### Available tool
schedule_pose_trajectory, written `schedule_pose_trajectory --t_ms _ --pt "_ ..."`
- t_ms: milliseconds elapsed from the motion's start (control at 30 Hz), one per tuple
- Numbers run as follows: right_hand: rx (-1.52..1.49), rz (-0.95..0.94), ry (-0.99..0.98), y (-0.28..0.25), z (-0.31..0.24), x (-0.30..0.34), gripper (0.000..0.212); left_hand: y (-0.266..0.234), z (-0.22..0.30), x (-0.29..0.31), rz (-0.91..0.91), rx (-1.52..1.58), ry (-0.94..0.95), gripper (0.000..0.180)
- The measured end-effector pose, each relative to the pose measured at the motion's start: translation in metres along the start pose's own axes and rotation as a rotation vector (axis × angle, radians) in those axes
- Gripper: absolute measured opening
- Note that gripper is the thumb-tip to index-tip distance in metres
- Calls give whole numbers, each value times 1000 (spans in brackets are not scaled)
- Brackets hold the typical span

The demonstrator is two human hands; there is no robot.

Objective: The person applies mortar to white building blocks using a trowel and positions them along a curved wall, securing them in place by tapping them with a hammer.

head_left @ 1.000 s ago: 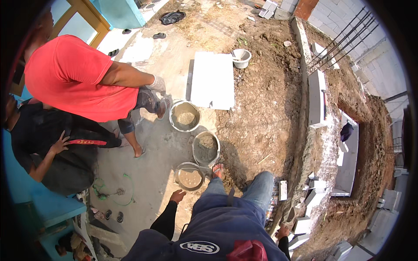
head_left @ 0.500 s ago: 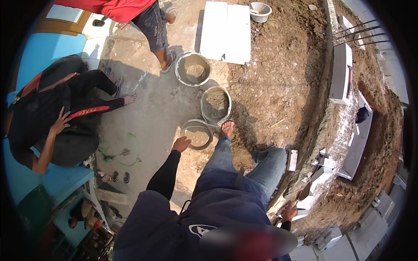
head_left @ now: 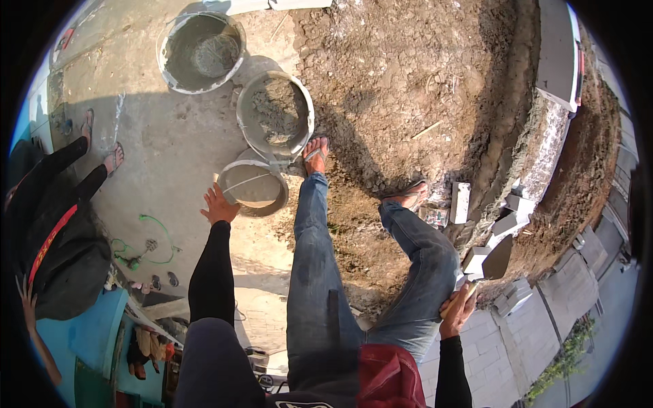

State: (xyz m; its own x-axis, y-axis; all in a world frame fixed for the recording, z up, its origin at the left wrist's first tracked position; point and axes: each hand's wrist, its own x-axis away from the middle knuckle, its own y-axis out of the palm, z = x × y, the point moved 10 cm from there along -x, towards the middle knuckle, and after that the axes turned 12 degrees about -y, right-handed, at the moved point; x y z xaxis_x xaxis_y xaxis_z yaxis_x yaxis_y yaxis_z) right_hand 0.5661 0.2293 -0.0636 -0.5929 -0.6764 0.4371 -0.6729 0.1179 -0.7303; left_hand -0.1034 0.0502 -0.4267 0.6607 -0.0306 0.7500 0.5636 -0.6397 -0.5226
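Observation:
My left hand [head_left: 219, 205] has its fingers spread and holds nothing. It is just off the near left rim of a bucket [head_left: 271, 178] with murky liquid in it and a thin wire handle across its mouth. My right hand [head_left: 457, 313], beside my bent right knee, is closed round the pale yellow handle of a trowel [head_left: 497, 258]. The trowel's dark blade points up and away, over white blocks [head_left: 476, 260] at the right. Farther off are a bucket of grey mortar [head_left: 307, 139] and a larger bucket [head_left: 165, 62] with some mortar at its bottom.
Rough brown soil [head_left: 388, 81] lies ahead, bounded on the right by a low mortar-topped wall [head_left: 520, 102]. A single white block [head_left: 460, 202] rests near my right foot. At left, a seated person's legs [head_left: 68, 163] stretch over the concrete near a green cord [head_left: 170, 249].
My left hand has opened out, moving to the bucket's left side. The trowel has come up beside my right knee. My view has shifted, and the person in red has left it.

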Motion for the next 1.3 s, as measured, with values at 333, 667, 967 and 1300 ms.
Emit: schedule_pose_trajectory --t_ms 333,667,967,1300 --pt "174 -1 -135 8 -22 -27 47 70 16 59 -88 108 382 44" --pt "97 -94 -161 14 -32 -56 76 -28 -8 160 -51 335 477 39" --pt "-169 -119 -156 8 -106 -12 55 -159 54 292 -11 50 644 46" --pt "-114 59 -120 31 -45 -69 58 -238 266 421 143 -70 1012 37"
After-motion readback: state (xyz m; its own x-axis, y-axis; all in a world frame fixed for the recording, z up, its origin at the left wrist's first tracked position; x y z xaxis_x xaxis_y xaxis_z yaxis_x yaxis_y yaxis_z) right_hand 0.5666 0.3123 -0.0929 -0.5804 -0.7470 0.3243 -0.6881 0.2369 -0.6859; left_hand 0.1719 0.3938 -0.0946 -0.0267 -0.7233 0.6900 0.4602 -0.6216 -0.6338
